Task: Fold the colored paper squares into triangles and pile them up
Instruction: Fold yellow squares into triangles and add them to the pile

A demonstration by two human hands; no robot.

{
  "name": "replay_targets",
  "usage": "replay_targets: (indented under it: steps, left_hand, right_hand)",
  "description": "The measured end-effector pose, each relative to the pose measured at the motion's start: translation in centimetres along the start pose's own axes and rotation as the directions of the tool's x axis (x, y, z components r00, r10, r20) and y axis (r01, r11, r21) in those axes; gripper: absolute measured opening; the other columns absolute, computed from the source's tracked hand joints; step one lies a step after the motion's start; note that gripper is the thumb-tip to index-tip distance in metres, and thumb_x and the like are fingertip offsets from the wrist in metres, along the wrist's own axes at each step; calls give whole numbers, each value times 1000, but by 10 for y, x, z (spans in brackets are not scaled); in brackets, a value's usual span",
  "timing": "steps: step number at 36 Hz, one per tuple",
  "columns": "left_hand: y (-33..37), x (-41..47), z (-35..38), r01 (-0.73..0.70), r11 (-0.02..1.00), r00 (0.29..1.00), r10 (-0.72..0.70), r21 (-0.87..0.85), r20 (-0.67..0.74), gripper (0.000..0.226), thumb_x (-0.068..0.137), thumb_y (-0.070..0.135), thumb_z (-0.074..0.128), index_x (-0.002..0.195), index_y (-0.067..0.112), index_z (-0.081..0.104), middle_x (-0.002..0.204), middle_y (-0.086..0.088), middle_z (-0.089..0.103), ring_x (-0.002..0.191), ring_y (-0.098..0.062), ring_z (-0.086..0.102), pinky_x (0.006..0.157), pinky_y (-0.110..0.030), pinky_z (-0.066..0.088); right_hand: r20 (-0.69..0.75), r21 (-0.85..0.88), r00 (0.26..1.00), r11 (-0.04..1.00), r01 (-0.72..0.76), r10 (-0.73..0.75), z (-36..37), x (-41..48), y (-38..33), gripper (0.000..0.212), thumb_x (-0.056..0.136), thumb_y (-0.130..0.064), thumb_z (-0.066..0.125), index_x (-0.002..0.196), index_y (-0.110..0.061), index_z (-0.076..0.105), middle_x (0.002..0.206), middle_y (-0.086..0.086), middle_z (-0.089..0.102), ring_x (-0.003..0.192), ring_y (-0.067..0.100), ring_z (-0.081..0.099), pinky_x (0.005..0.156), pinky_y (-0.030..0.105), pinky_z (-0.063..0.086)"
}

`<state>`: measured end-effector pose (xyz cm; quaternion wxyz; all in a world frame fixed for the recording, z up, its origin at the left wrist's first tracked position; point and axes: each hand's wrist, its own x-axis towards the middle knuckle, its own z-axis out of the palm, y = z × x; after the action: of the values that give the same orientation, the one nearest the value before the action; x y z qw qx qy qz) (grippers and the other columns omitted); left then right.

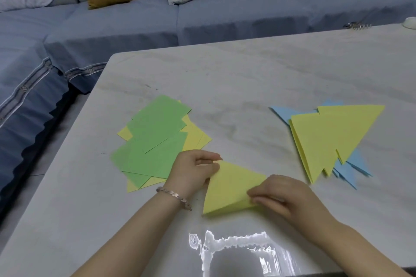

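By the near edge of the bench (247, 74), I have the left hand (195, 171) pinching the yellow sheet (229, 186) at its top corner and the right hand (288, 198) pinching its fold. I'd match the corners, then crease firmly.

No text, labels or numbers I can read on my feed. The yellow triangle (229, 186) pinched by the left hand (193, 173) and right hand (286, 198) is plain. So are the paper squares (155, 139) beyond the left hand and the folded pile (333, 137) beyond the right.
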<state>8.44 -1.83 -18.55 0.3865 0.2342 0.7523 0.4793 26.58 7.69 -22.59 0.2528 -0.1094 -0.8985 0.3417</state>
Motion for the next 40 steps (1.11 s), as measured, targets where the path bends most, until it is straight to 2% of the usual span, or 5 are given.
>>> replay_targets:
  steps: [6,14,26,32,40]
  left_hand:
    - [6,-18,15,-201,974,969,182,107,166,39,76,-8,64,70,31,65,74,12,65,65,10,58,69,-6,46]
    - [3,-33,26,-140,990,975,135,15,177,42,73,0,69,74,41,61,69,2,70,67,-11,68,70,-30,53]
    - [8,-40,28,-107,993,984,112,-47,138,33,67,0,76,83,25,61,66,1,72,63,-12,68,74,-28,55]
    - [13,-39,25,-155,979,986,162,-134,40,29,69,-3,74,75,23,64,61,4,70,63,-7,67,72,-21,53]
    - [12,-41,27,-173,975,985,167,-142,-51,29,63,0,80,75,22,66,59,9,67,58,-1,63,63,-10,50]
  right_hand:
    - [-163,245,946,940,-236,280,-3,11,-11,32,57,-52,66,88,-60,61,78,-27,63,72,-6,56,63,4,35]
    - [-113,215,984,970,-113,140,-1,19,-19,40,64,-39,71,102,-40,59,83,-13,58,70,-1,51,66,5,36]
    - [-76,91,995,994,-58,65,-4,21,-24,46,70,-41,68,113,-37,53,91,-15,42,71,-1,46,71,9,40]
    - [-123,237,935,925,-298,333,-16,17,-26,34,58,-48,74,88,-36,65,82,-19,65,80,-5,58,71,5,39]
    - [-149,406,865,827,-388,479,-18,15,-33,39,66,-1,77,66,-40,72,63,-17,68,63,-1,62,62,7,43]
